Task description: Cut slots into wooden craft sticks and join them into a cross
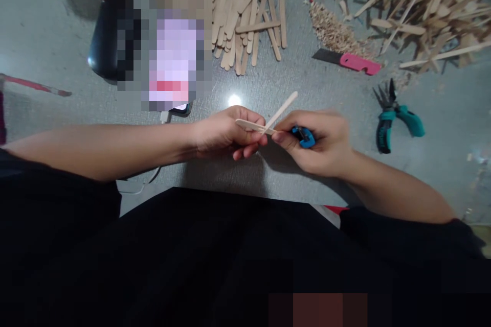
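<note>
Two wooden craft sticks cross each other between my hands. One craft stick (pixel 284 109) slants up to the right, and the other (pixel 247 124) lies nearly level, passing under or through it at the crossing. My left hand (pixel 232 133) pinches the sticks near the crossing between thumb and fingers. My right hand (pixel 316 138) is closed around a blue tool with a dark end (pixel 304 136), mostly hidden in the palm, so its kind does not show. The right thumb and forefinger meet at the right end of the level stick.
Loose craft sticks (pixel 230 36) lie at the back, crossed sticks (pixel 425 5) pile up at the back right. A pink-handled cutter blade (pixel 358 64), wood shavings (pixel 333 30) and teal pliers (pixel 391 112) lie right. A blurred phone (pixel 174 61) and black case (pixel 103 41) stand left.
</note>
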A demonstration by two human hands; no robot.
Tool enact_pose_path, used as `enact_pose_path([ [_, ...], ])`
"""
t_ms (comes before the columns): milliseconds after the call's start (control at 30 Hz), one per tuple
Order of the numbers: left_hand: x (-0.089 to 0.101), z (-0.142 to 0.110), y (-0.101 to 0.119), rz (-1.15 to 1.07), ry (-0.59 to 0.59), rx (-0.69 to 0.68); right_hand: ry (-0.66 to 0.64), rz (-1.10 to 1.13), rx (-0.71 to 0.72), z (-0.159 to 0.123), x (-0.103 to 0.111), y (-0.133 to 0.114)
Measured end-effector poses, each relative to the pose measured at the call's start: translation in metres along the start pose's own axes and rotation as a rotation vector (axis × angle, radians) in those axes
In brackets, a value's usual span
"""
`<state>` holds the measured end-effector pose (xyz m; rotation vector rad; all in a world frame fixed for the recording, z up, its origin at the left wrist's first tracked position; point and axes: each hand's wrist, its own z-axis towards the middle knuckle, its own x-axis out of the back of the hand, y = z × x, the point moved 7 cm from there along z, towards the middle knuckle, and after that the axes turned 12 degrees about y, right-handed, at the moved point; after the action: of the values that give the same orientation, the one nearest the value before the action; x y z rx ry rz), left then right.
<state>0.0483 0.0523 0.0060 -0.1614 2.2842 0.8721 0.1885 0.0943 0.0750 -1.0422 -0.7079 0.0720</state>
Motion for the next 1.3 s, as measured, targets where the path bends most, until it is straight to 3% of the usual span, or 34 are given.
enact_pose_path([
  [167,0.0,0.004,0.005,-0.041,-0.017,-0.111,0.022,0.075,-0.108,0.004,-0.006,-0.002],
  [267,0.003,0.005,0.011,-0.082,-0.025,-0.175,0.06,0.054,-0.098,0.006,0.0,0.001],
  [467,0.007,0.007,0.003,-0.06,-0.03,-0.152,0.038,-0.021,-0.019,0.002,0.004,0.002],
  [667,0.001,0.01,-0.005,0.034,-0.011,-0.151,-0.021,0.019,-0.118,0.004,-0.007,0.003],
  [767,0.002,0.004,0.01,0.155,0.083,-0.347,0.129,0.025,-0.141,0.003,0.0,0.006],
  [900,0.005,-0.02,0.038,0.512,0.31,-0.83,0.379,0.068,-0.161,-0.008,0.018,0.009],
  [967,0.005,-0.03,0.043,0.684,0.395,-1.013,0.356,0.168,-0.223,-0.012,0.019,0.009],
  [1133,0.009,-0.038,0.044,1.102,0.575,-1.317,0.113,0.312,-0.482,-0.008,0.002,0.006],
  [1200,0.009,-0.038,0.044,1.17,0.603,-1.388,0.031,0.324,-0.59,-0.006,-0.006,0.007],
  [1300,0.009,-0.037,0.043,1.175,0.597,-1.372,-0.028,0.294,-0.641,-0.003,-0.012,0.01],
])
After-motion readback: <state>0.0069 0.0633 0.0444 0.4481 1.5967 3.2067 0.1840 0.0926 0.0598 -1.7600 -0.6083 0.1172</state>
